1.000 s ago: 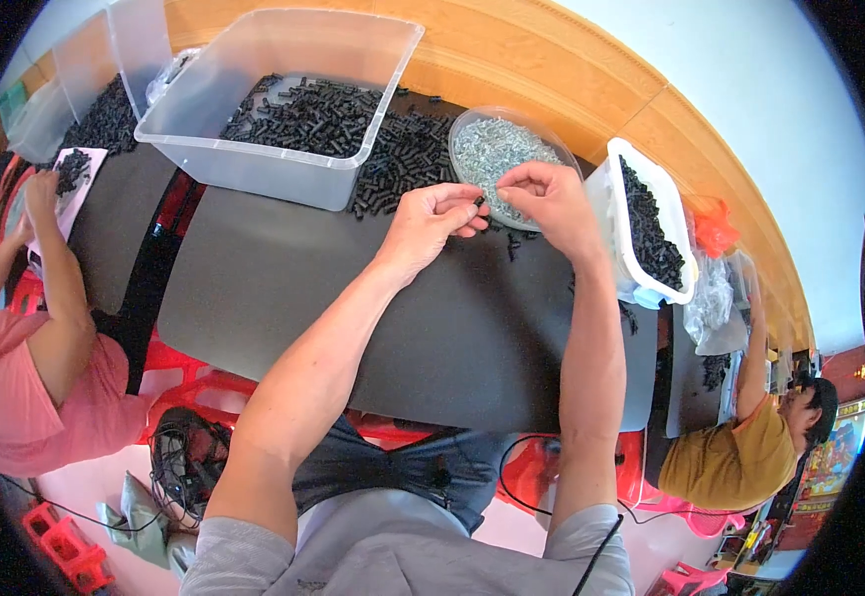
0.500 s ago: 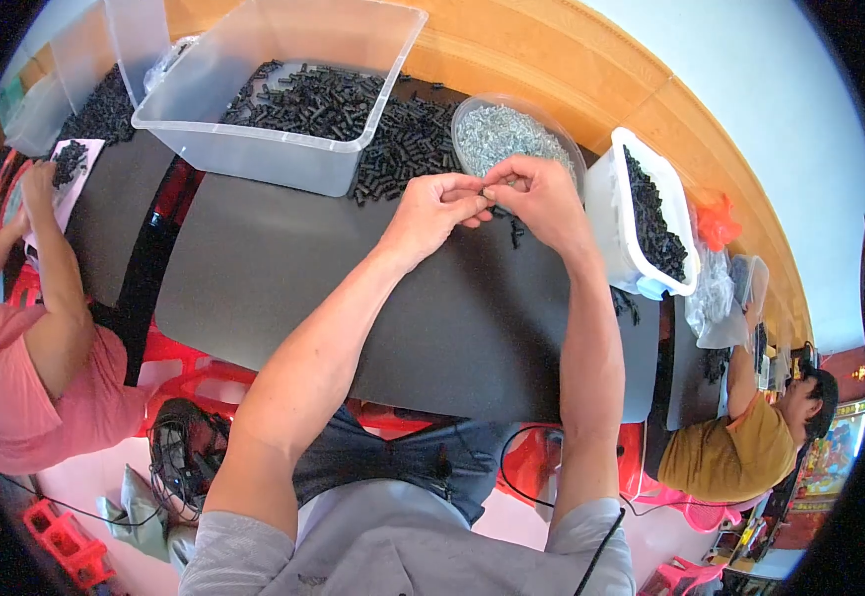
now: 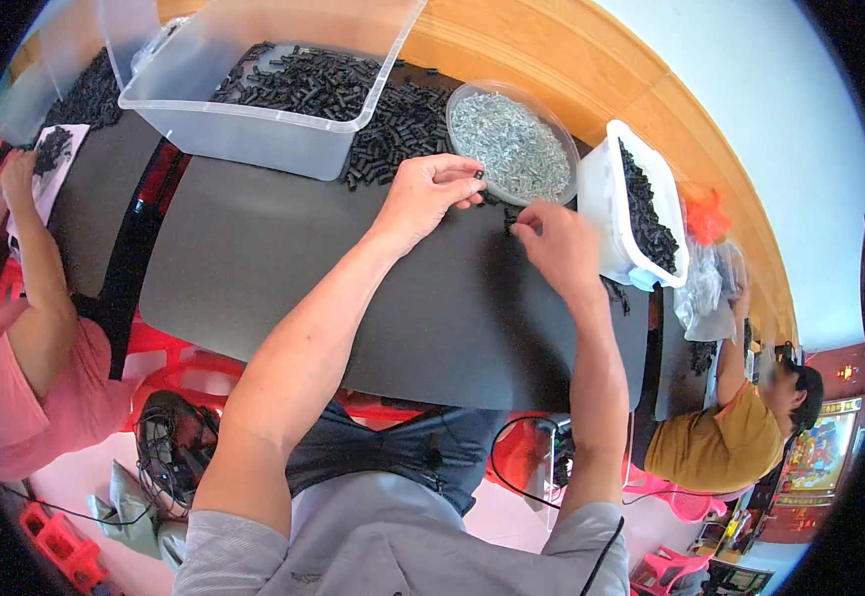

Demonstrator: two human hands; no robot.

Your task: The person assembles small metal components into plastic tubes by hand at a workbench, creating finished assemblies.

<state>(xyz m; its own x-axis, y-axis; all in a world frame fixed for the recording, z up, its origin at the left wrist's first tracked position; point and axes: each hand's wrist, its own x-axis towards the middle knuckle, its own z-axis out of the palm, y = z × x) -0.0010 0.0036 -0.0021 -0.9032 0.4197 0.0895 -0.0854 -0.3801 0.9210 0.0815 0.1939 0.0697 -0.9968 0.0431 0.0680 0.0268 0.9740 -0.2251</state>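
Note:
My left hand (image 3: 421,199) pinches a small black plastic piece (image 3: 479,175) between thumb and fingertips, just in front of a round clear tub (image 3: 574,149). The tub is filled with small shiny silvery pieces (image 3: 512,144), too fine to name. To its right, my right hand (image 3: 560,243) has its thumb and fingers closed, slightly blurred. It is beside a few small black parts (image 3: 511,221) on the dark table (image 3: 353,288); whether anything is between its fingertips is hidden.
Behind my left hand, a large clear bin (image 3: 244,139) holds black cylindrical pieces, with a loose pile (image 3: 403,129) beside it. A white bin (image 3: 631,248) of black parts stands right. Co-workers in a pink shirt (image 3: 35,377) and a mustard shirt (image 3: 716,442) sit either side.
My hands have come apart. The right hand moved right and down toward the small black parts, while the left stays near the tub with the black piece now showing.

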